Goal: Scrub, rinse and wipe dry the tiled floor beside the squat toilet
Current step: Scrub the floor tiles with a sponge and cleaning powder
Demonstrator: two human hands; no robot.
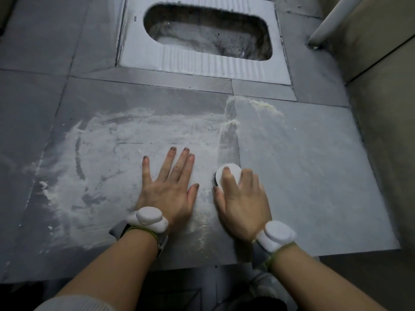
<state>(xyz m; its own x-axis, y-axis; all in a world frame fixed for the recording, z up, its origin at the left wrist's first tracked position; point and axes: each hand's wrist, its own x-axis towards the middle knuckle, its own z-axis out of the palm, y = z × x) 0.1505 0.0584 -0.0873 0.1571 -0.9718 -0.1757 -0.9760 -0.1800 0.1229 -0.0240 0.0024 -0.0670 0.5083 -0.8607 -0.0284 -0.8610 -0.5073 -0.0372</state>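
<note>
Grey floor tiles (303, 153) lie in front of the squat toilet (202, 61). White powdery smears (107, 158) cover the left tile, and a streak of powder (231, 122) runs along the grout line. My left hand (170, 187) rests flat on the smeared tile with its fingers spread. Just to its right, my right hand (242, 196) grips a white scrub brush (229, 173) and presses it on the floor at the tile joint. Each wrist carries a white band device.
A white pipe (332, 21) comes down to the floor at the back right. A beige wall (386, 108) borders the tiles on the right. The tiled step ends at a front edge (202, 263) close to my forearms, with a darker floor below.
</note>
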